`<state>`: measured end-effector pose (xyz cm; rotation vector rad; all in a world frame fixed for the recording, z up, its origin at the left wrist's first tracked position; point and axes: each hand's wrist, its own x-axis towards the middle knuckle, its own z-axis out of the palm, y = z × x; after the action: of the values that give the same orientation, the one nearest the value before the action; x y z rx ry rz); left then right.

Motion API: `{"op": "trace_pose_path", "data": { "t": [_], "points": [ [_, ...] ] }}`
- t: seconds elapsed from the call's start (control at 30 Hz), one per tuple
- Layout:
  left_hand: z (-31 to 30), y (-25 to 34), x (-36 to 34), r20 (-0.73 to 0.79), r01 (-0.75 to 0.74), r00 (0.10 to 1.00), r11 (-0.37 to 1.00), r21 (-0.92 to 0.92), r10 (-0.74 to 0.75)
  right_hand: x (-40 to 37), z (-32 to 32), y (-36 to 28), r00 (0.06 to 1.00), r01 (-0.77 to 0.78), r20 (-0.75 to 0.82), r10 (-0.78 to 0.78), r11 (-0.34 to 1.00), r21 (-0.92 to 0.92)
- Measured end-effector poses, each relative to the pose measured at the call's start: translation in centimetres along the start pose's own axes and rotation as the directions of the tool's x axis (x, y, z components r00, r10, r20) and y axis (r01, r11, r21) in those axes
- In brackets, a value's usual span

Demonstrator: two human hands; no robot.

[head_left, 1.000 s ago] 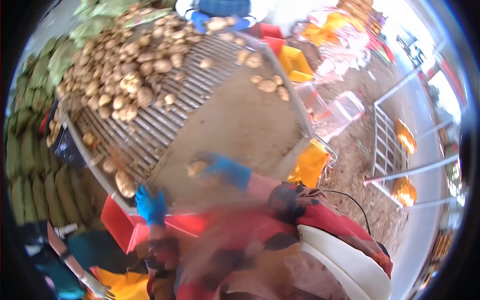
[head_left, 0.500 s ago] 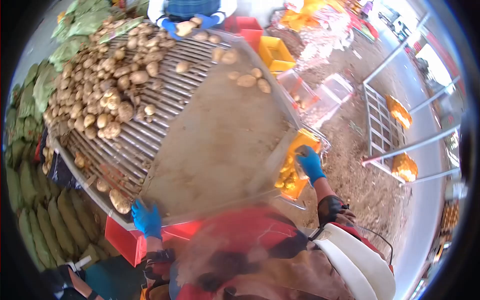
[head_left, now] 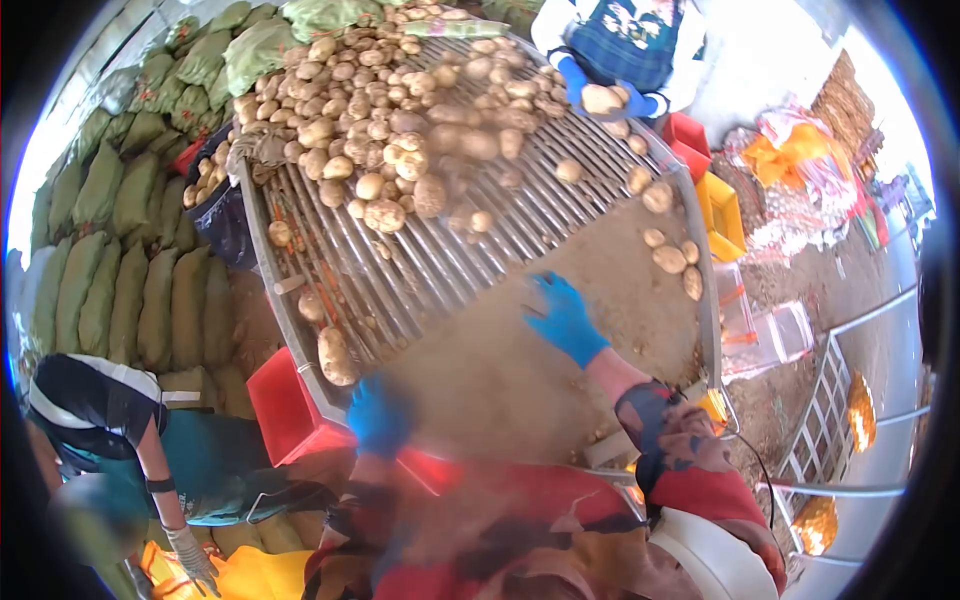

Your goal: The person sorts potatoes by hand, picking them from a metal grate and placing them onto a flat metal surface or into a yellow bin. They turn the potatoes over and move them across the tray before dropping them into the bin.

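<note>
My right hand [head_left: 568, 322], in a blue glove, is over the bare brown board [head_left: 470, 390] of the sorting table. Its fingers are spread and hold nothing. Near the table's front left edge is my left hand [head_left: 380, 415], also blue-gloved, its fingers too blurred to read. Just beyond it, a long potato [head_left: 336, 357] lies at the edge of the slatted metal rack [head_left: 440, 275]. A large heap of potatoes [head_left: 345, 105] covers the far part of the slats. Several potatoes [head_left: 669, 260] rest on the board's far right corner.
Across the table a person's blue-gloved hands hold a potato [head_left: 602, 99]. A red crate [head_left: 285, 405] stands at the left edge, a yellow crate [head_left: 722, 218] at the right. Filled green sacks [head_left: 130, 295] stack on the left. Another person [head_left: 110, 420] bends at lower left.
The view has swung left. My right hand has left the yellow crate at the table's right side and come over the board. My left hand stays near the front left edge.
</note>
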<state>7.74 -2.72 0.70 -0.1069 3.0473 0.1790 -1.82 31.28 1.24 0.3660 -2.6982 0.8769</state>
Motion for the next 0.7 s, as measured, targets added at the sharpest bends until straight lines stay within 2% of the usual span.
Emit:
{"op": "trace_pose_path", "data": {
  "t": [0.07,0.13,0.17,0.33,0.37,0.47,0.6,0.63,0.7],
  "points": [
    [-0.3,0.2,-0.1,-0.035,0.004,0.999,0.998,-0.059,-0.007,5.7,2.4,-1.4,0.992,0.125,0.034,-0.125,0.992,0.012],
    [-0.2,0.0,-0.2,-0.072,-0.014,0.997,0.997,-0.082,0.008,10.6,4.3,-3.2,0.984,0.176,0.049,-0.173,0.983,-0.058],
    [-0.6,0.0,-0.3,-0.077,-0.043,0.996,0.992,-0.122,0.033,13.1,5.9,-3.3,0.979,0.201,0.054,-0.196,0.974,-0.109],
    [-1.2,0.5,0.3,-0.040,-0.019,0.999,0.997,-0.078,0.016,22.2,11.1,-4.0,0.935,0.322,-0.022,-0.354,0.872,-0.368],
    [-1.2,0.5,0.3,-0.030,-0.013,0.999,0.997,-0.077,0.011,23.2,11.8,-4.1,0.944,0.304,0.004,-0.329,0.867,-0.394],
    [-1.1,0.5,0.3,-0.033,-0.015,0.999,0.997,-0.072,0.013,24.9,14.4,-5.0,0.992,0.124,0.037,-0.120,0.906,-0.405],
    [-0.6,0.3,0.2,-0.075,-0.045,0.996,0.998,-0.040,0.042,26.2,18.6,-4.9,0.968,-0.041,-0.233,-0.091,0.860,-0.508],
    [-0.3,0.1,0.1,-0.092,-0.059,0.994,0.998,-0.031,0.055,26.4,18.2,-5.2,0.972,-0.058,-0.228,-0.059,0.878,-0.475],
    [-0.6,0.1,0.2,-0.099,-0.067,0.993,0.997,-0.045,0.062,26.6,16.3,-5.3,0.993,-0.010,-0.112,-0.035,0.925,-0.380]
  ]
}}
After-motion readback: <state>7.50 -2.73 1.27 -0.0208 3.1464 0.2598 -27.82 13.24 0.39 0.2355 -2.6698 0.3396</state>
